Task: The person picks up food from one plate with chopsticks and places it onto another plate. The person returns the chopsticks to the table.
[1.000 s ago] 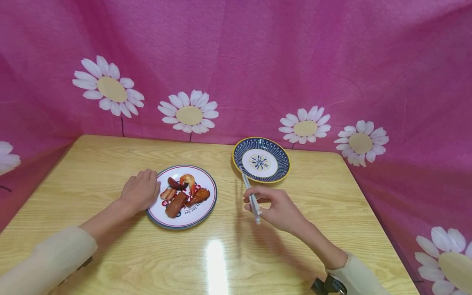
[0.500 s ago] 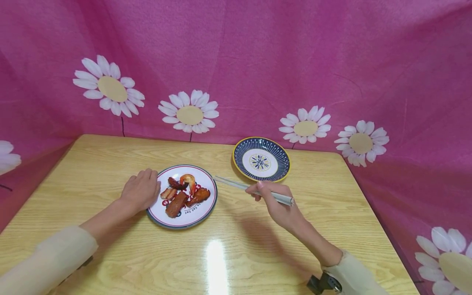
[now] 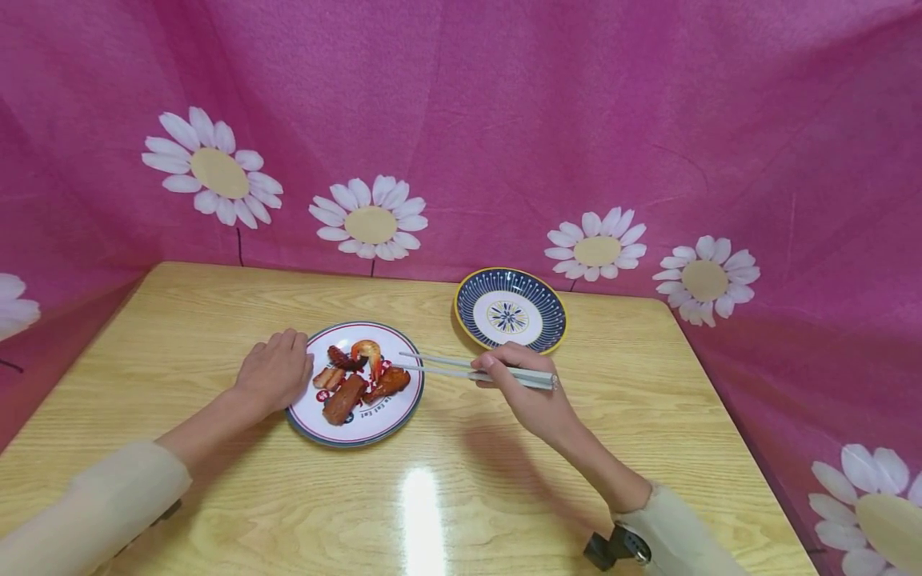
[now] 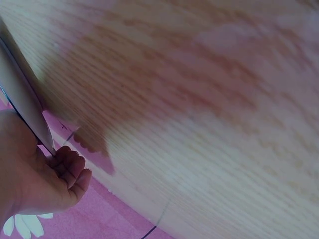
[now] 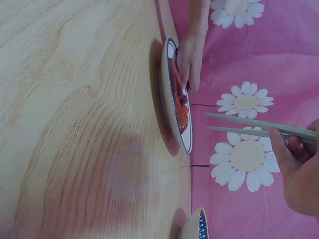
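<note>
A white plate (image 3: 398,410) with a dark rim carries several pieces of food: a shrimp (image 3: 370,350), a brown glazed chicken piece (image 3: 390,382), a thick brown slab (image 3: 344,401), a paler slice (image 3: 328,378) and a dark red piece (image 3: 344,359). My left hand (image 3: 276,370) grips the plate's left edge; the left wrist view shows its curled fingers (image 4: 70,167) at the rim. My right hand (image 3: 533,400) holds a pair of pale chopsticks (image 3: 441,360), tips slightly parted and reaching over the plate's right side near the shrimp. In the right wrist view, nothing is between the tips.
A blue-patterned dish (image 3: 471,302) with a yellow rim stands at the back, just beyond my right hand. The wooden table (image 3: 238,496) ends against a pink daisy-print cloth (image 3: 475,144). A dark strap (image 3: 618,548) sits by my right sleeve.
My right hand has swung the chopsticks left, from the blue-patterned dish's front edge to over the plate, and their tips have spread apart. The left hand and plate stay put.
</note>
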### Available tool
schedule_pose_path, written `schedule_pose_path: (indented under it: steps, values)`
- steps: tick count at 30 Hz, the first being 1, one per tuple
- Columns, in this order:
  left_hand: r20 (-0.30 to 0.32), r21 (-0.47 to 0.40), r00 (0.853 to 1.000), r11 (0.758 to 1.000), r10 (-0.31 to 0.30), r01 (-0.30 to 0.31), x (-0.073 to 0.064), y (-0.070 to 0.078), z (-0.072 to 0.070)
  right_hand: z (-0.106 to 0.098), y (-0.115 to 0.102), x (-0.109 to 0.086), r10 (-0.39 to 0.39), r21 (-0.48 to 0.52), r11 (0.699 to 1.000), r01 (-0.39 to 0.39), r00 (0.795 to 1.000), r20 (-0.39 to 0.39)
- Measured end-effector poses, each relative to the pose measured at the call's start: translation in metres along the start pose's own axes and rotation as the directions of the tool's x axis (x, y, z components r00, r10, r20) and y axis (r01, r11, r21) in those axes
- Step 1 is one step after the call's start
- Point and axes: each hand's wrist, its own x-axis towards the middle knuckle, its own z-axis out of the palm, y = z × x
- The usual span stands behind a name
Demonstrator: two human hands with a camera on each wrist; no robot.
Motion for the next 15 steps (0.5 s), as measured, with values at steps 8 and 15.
schedule_pose_path:
  steps: [8,15]
  values:
    - [-0.025,-0.003,0.999,1.000,0.020,-0.020,0.001,-0.003,0.004,0.013,0.006,0.012,0.060,0.043,0.997,-0.058,0.997,-0.041]
    - [-0.014,0.003,1.000,1.000,0.024,-0.024,0.000,-0.003,0.003,0.023,0.013,0.022,0.117,0.050,0.992,-0.114,0.991,-0.069]
